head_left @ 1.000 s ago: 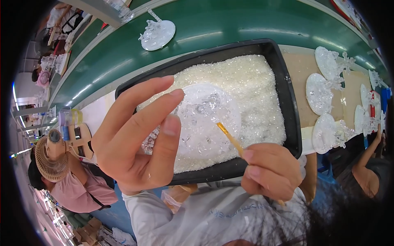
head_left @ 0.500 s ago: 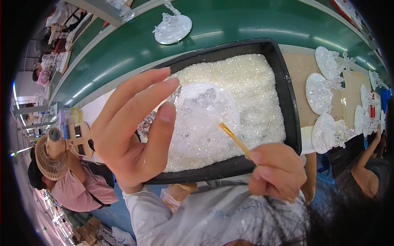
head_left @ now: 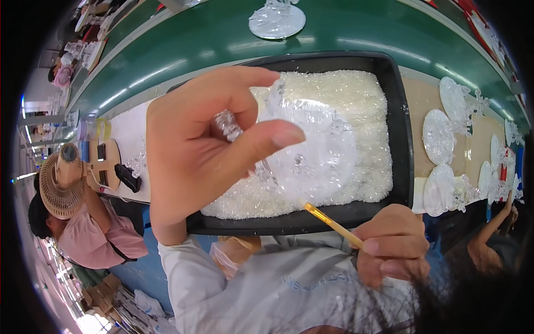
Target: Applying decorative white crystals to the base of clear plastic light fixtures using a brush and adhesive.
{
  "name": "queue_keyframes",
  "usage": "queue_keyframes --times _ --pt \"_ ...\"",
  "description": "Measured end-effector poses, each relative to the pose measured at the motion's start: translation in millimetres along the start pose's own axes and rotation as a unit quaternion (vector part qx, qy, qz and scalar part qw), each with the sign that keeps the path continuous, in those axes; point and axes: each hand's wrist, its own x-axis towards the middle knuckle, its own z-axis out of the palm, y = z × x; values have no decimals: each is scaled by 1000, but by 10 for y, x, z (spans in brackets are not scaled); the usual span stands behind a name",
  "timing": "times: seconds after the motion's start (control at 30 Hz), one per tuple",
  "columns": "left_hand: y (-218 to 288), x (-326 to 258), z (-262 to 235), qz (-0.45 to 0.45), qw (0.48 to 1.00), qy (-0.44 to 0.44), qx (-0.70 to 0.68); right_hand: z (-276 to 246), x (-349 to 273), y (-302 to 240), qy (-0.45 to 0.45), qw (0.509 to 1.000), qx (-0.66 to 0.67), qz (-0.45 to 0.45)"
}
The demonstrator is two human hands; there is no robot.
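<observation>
My left hand (head_left: 203, 142) is curled around a clear, faceted ornament with a round whitish base (head_left: 328, 158). Its thumb and forefinger curve toward each other, and clear pieces show between and beyond the fingers. The disc-shaped base faces up over the granules, just past the fingertips; my hand hides part of the ornament. Pinched in my right hand (head_left: 392, 245) is a thin paintbrush (head_left: 334, 224) with a wooden handle and gold ferrule. Its pale tip points up and left, close to the lower edge of the disc. Beneath lies a bed of glittering clear granules (head_left: 364, 92).
A black tray (head_left: 405, 145) holds the granules. Several similar clear ornaments on round bases (head_left: 438, 136) stand at the right, and one (head_left: 277, 22) sits on the green surface (head_left: 222, 61) beyond. At the left are a fan (head_left: 61, 178) and a person in pink (head_left: 100, 228).
My left hand has shifted right and turned, its fingers now more curled, and the round base has moved right with it. The brush and right hand sit slightly lower and farther right.
</observation>
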Motion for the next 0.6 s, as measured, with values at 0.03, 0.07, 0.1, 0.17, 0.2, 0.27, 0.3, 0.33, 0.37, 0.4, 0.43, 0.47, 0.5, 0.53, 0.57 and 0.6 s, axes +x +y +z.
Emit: queue_keyframes --times 0.03,0.07,0.1,0.17,0.2,0.27,0.3,0.33,0.37,0.4,0.43,0.47,0.5,0.53,0.57,0.6 --pt "11 4 10 -17 999 3 37 -19 -1 20 -47 999 20 4" --pt "10 3 15 -33 997 6 74 -20 -10 4 -50 998 22 5" --pt "-8 -2 20 -34 997 11 72 -29 -14 -33 -55 998 5 23" --pt "-47 -10 36 -12 994 34 104 -57 -10 -67 -63 997 -12 42" --pt "-54 -14 46 -13 994 37 101 -77 -12 -70 -68 995 -23 65" --pt "-55 -9 57 -12 994 46 97 -96 -1 -62 -76 992 -35 90" --pt "-51 -4 55 -12 994 47 94 -85 16 -54 -86 990 -48 98" --pt "-45 -3 51 1 993 47 105 -79 27 -52 -96 988 -61 106" --pt "-38 -2 44 14 992 48 117 -77 29 -57 -98 988 -62 107" --pt "-31 5 41 14 992 48 114 -81 30 -58 -96 986 -56 121" --pt "-23 10 37 8 993 39 110 -88 30 -59 -94 985 -49 135" --pt "-21 16 36 2 994 30 105 -113 45 -59 -95 985 -51 136" --pt "-19 6 23 0 994 32 106 -140 71 -56 -115 983 -31 143" --pt "-20 -3 12 5 993 33 112 -153 83 -54 -134 979 -11 150" --pt "-21 -15 5 10 992 34 117 -136 69 -58 -135 979 -9 151" --pt "-22 -8 12 11 993 33 115 -116 53 -74 -125 978 -25 164"
